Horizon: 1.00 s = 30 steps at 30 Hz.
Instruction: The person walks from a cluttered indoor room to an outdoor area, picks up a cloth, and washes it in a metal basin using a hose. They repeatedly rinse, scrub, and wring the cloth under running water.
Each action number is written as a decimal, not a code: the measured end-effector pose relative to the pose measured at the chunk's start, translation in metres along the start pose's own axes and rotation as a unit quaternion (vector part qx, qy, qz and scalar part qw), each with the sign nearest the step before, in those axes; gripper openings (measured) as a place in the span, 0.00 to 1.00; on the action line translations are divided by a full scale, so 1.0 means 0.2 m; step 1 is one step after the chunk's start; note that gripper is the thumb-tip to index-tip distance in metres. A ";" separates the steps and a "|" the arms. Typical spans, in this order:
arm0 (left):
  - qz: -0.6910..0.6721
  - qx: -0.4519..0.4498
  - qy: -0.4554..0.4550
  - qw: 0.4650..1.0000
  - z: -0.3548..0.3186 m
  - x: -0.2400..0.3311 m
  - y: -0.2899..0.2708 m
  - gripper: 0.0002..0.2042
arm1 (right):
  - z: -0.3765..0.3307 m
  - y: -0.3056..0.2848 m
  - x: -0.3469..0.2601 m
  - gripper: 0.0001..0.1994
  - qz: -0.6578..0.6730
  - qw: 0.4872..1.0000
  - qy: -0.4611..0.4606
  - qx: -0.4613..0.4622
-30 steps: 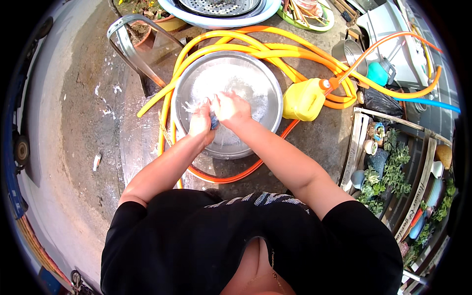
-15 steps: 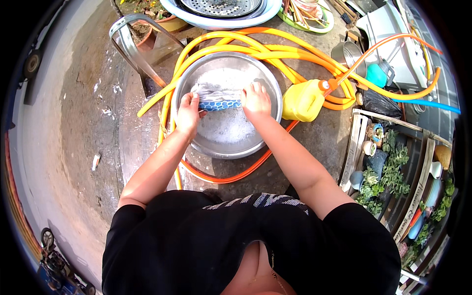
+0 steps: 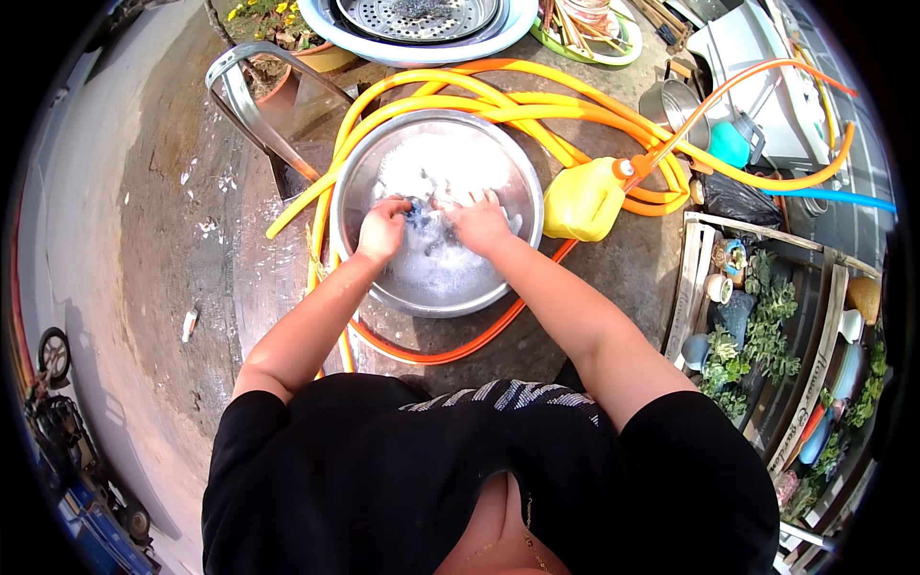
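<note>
A round metal basin [image 3: 436, 309] in front of me holds white suds and cloudy water. In it lies a wet cloth with a blue pattern [image 3: 416, 213], mostly sunk under the foam, so its outline is hard to make out. My left hand [image 3: 383, 230] is at the left side of the basin, its fingers curled onto the blue part of the cloth. My right hand [image 3: 481, 225] lies in the suds to the right, fingers stretched forward and slightly apart over the cloth. Foam hides some fingertips.
A yellow jug [image 3: 585, 199] stands right of the basin. A thick orange-yellow hose [image 3: 522, 110] coils behind it. Further back are a light blue tub [image 3: 402, 50], a green basket [image 3: 628, 53] and a metal pot [image 3: 676, 103]. A wooden planter frame [image 3: 692, 287] borders the right.
The cloth, stretched between both hands above the suds before, has gone down into the foam. Both hands have lowered and come closer together; the right hand's fingers have spread.
</note>
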State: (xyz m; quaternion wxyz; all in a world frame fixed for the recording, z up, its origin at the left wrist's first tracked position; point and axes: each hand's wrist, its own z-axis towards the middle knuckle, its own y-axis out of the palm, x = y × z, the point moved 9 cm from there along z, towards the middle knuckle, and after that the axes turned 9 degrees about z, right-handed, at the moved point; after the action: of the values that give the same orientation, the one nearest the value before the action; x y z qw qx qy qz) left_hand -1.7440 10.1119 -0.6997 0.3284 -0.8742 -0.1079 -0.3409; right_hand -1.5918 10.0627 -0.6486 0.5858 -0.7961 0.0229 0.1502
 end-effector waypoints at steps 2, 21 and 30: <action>-0.265 0.068 -0.084 0.958 0.00 0.02 0.00 0.26 | 0.02 0.00 0.26 0.24 0.229 0.959 0.134 0.097; -0.543 -0.015 -0.111 0.832 -0.25 0.26 0.06 0.19 | -0.19 -0.57 -0.64 0.09 0.339 0.905 -0.064 0.250; 0.144 0.221 0.066 0.962 -0.27 0.41 -0.25 0.21 | -0.04 -0.22 0.21 0.22 -0.053 0.926 0.211 0.308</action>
State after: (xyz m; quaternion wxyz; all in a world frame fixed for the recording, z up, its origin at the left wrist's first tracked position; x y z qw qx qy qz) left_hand -1.7309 10.1114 -0.5899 0.5653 -0.7618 -0.0310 -0.3148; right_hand -1.5407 10.0739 -0.6167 0.7907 -0.5900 0.1491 -0.0667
